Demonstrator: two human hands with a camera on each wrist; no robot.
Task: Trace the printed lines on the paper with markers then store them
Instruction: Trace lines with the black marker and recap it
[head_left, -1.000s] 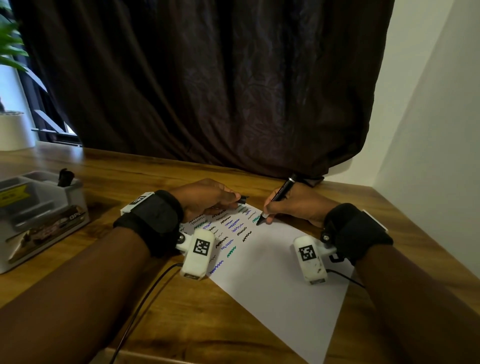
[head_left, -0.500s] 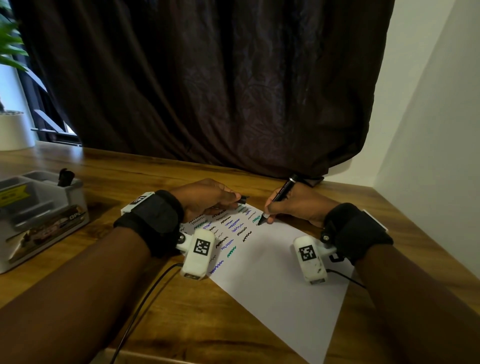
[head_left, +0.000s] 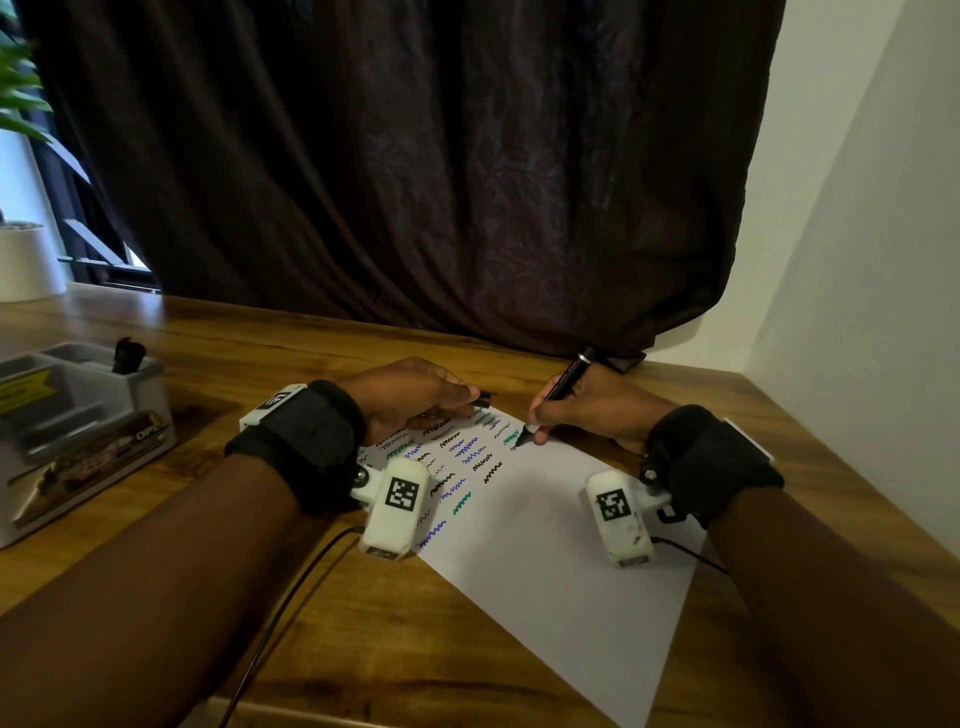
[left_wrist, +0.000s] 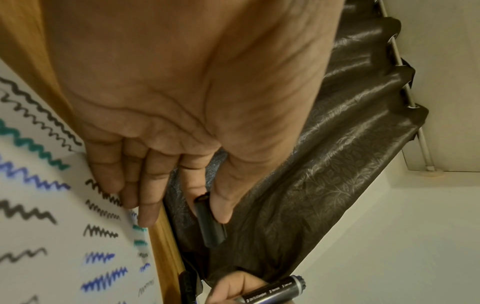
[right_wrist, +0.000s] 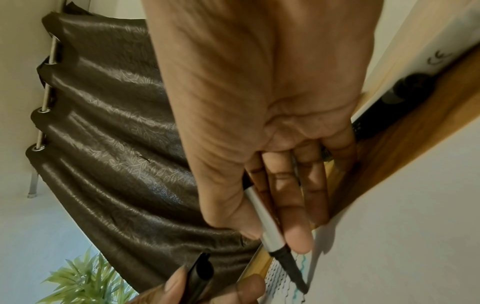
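A white paper (head_left: 550, 561) with rows of black, blue and green wavy lines lies slanted on the wooden desk (head_left: 218, 364). My right hand (head_left: 597, 410) pinches a black marker (head_left: 558, 389), its tip (right_wrist: 302, 289) touching the paper just below a green line at the far edge. My left hand (head_left: 410, 395) rests its outer fingers (left_wrist: 145, 197) on the paper's far corner, while thumb and forefinger pinch the marker's black cap (left_wrist: 210, 222). The cap (head_left: 483, 399) points toward the right hand.
A grey organiser tray (head_left: 78, 431) stands at the left of the desk with a dark item in its back compartment. A dark curtain (head_left: 415, 182) hangs behind the desk, a white wall (head_left: 857, 260) at right. A black object (right_wrist: 384, 107) lies by my right hand. Cables trail from both wrist cameras.
The marker tip has shifted slightly down to the line below the green one. The left hand has stayed put on the paper.
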